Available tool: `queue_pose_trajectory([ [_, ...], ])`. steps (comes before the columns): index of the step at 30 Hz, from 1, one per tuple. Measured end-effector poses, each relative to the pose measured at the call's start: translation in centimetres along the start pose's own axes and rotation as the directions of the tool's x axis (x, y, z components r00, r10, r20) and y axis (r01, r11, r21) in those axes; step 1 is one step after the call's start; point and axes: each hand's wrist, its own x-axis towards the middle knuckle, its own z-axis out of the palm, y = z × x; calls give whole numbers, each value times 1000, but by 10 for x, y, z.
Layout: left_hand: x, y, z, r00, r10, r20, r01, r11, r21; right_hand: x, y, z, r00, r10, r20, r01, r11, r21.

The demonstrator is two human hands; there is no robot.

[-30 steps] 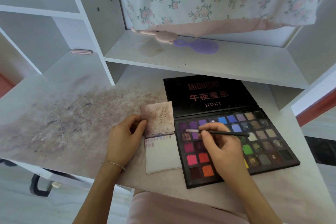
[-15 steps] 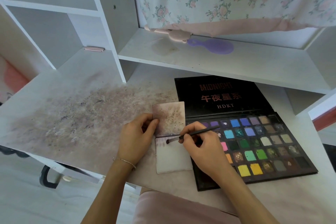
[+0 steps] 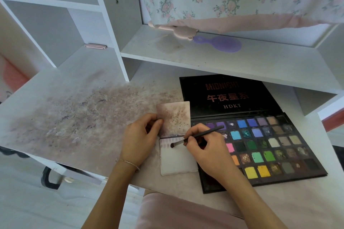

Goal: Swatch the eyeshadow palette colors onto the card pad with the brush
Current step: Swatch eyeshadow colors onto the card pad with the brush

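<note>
brush meeting card as a purple row is building

a person seated at a stained white desk point(image 3: 61, 117) is laying eyeshadow onto a small card pad point(image 3: 177, 160) lying just left of the open eyeshadow palette point(image 3: 260, 147). the right hand point(image 3: 208, 152) is pinching the dark brush point(image 3: 197, 136) close to its ferrule, pencil-style, which is likely giving fine control over a short stroke; the bristle tip is touching the upper left of the white page, beside a row of faint purple swatches. the left hand point(image 3: 139, 139) is gripping the flipped-back, powder-speckled cover point(image 3: 174, 118) by its left edge, fingers curled around it, apparently keeping the pad from sliding and the page exposed. the palette is sitting touching the pad's right edge, so the brush is having little way to travel between pan and card. most of the page is looking unmarked, suggesting many colours remain. a purple hairbrush point(image 3: 221, 43) is lying on the shelf above.
</note>
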Motion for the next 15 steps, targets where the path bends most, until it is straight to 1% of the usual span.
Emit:
queue_pose_trajectory([
  [15,0,-1,0,1000,-2,7,2,1000,-9,0,0,1,1000,-19,-1,19,1000,-17],
])
